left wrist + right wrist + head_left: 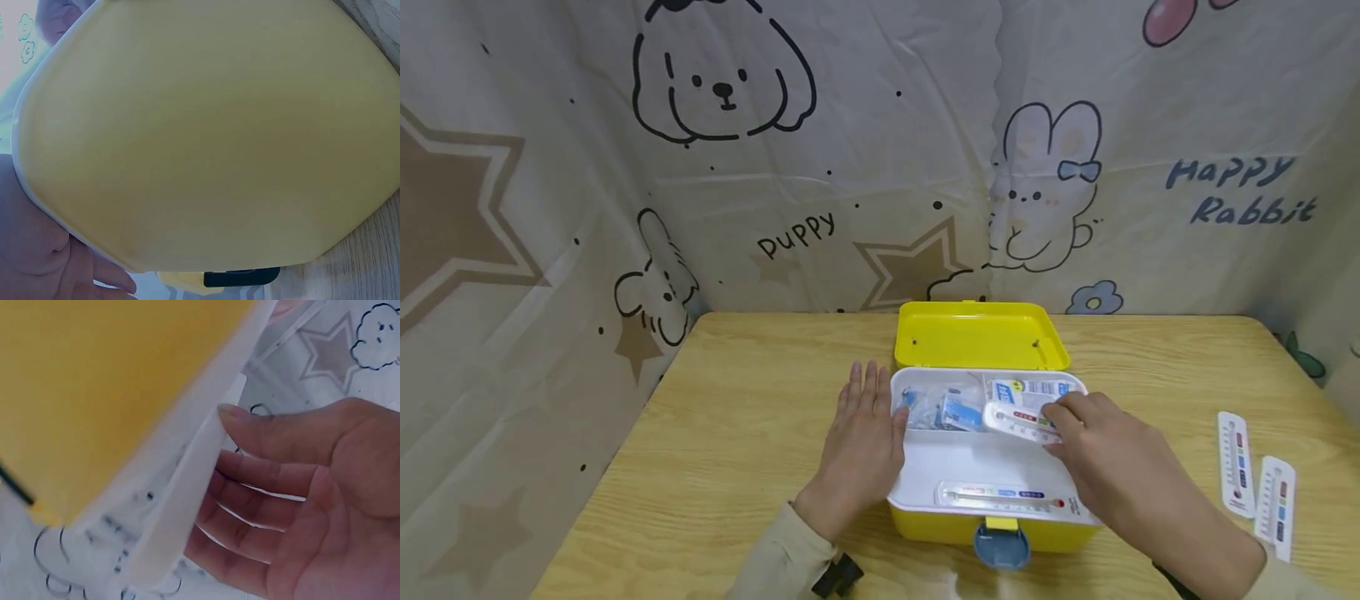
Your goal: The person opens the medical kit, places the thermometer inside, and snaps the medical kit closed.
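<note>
A yellow storage box (917,525) with a white inner tray (940,458) stands open on the table. My left hand (865,442) lies along the tray's left rim, fingers straight; the left wrist view shows this hand (37,250) beside the yellow box wall (206,137). Between thumb and fingers, my right hand (1112,458) pinches a white thermometer card (1017,422) over the tray. Its plain back (184,506) faces the right wrist camera. Another thermometer (1000,497) lies flat in the tray's front part. Small bagged blue items (958,412) and a printed packet (1026,390) fill the back compartments.
Two more thermometer cards, one upper (1236,462) and one lower (1275,508), lie on the wooden table (760,400) at the right. Behind the tray the yellow lid (981,335) is tipped back. A blue-grey latch (1002,546) hangs at the front. A printed cloth (850,125) surrounds the table.
</note>
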Demonstrator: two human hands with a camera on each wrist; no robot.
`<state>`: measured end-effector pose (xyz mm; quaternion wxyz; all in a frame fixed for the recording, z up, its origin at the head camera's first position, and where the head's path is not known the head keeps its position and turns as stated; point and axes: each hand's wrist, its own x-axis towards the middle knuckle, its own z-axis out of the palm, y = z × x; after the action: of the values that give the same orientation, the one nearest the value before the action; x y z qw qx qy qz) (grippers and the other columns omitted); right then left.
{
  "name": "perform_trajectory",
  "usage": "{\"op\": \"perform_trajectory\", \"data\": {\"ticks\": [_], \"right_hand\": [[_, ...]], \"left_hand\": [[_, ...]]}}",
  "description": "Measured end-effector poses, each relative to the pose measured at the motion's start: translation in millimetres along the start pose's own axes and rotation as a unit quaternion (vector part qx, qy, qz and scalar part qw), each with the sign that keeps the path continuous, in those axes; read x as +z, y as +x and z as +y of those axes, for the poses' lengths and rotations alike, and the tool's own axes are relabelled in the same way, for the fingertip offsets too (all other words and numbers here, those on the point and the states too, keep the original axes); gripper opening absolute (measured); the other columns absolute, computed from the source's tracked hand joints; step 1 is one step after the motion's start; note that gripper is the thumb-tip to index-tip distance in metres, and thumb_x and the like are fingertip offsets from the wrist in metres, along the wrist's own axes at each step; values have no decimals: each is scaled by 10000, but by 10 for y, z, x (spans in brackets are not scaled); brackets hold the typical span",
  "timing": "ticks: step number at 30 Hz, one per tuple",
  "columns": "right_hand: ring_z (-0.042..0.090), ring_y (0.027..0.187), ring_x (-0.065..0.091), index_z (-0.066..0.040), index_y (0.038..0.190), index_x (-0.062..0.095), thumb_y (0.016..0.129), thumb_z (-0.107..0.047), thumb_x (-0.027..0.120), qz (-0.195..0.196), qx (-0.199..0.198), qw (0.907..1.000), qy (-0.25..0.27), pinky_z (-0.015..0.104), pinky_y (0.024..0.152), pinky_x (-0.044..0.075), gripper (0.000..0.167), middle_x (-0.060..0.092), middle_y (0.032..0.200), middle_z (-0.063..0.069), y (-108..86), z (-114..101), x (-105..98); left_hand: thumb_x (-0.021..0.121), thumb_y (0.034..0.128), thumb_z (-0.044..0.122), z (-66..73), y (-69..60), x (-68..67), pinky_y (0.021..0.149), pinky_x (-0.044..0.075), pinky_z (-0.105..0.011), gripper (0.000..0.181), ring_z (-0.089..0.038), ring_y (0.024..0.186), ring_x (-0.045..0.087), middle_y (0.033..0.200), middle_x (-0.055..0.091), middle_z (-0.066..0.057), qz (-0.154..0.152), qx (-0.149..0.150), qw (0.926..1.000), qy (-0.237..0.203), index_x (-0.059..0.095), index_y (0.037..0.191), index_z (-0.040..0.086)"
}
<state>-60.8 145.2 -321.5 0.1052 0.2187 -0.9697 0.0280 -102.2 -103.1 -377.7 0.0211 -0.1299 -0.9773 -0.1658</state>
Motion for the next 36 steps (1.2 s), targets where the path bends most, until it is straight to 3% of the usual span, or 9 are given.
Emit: {"op": "perform_trajectory", "data": {"ticks": [9, 19, 25, 36], "right_hand": [[224, 894, 598, -68, 1092, 687, 747, -150, 836, -434, -554, 9972, 263, 412, 736, 572, 385, 656, 1034, 58, 64, -185, 11], [205, 927, 608, -96, 1114, 699, 761, -170, 828, -1269, -504, 9870, 853, 415, 787, 567, 383, 658, 1069, 41, 52, -206, 64], [204, 941, 617, -116, 1084, 712, 770, -181, 822, -1393, -587, 9826, 1083, 420, 787, 567, 339, 660, 1066, 28, 70, -204, 86], [111, 873, 591, -172, 1031, 736, 804, -155, 785, -2018, -652, 9511, 2247, 403, 803, 553, 233, 670, 994, -95, 189, -71, 157]], "left_hand": [[291, 1058, 341, -8, 34, -33, 1178, 95, -483, 598, -364, 1462, 0, 1574, 122, -223, 15, -41, 10000, -61, 205, 1504, -47], [300, 1057, 332, -5, 14, -28, 1178, 96, -482, 590, -347, 1463, -23, 1578, 117, -221, -19, -67, 9998, -182, 214, 1505, -44], [312, 1057, 310, -9, -10, -4, 1171, 125, -498, 577, -373, 1460, 12, 1567, 145, -241, 46, -1, 9997, -221, 239, 1492, -62], [306, 1057, 298, -31, -8, 15, 1170, 128, -505, 565, -388, 1456, 16, 1559, 155, -261, 91, 45, 9992, -381, 260, 1485, -68]]}}
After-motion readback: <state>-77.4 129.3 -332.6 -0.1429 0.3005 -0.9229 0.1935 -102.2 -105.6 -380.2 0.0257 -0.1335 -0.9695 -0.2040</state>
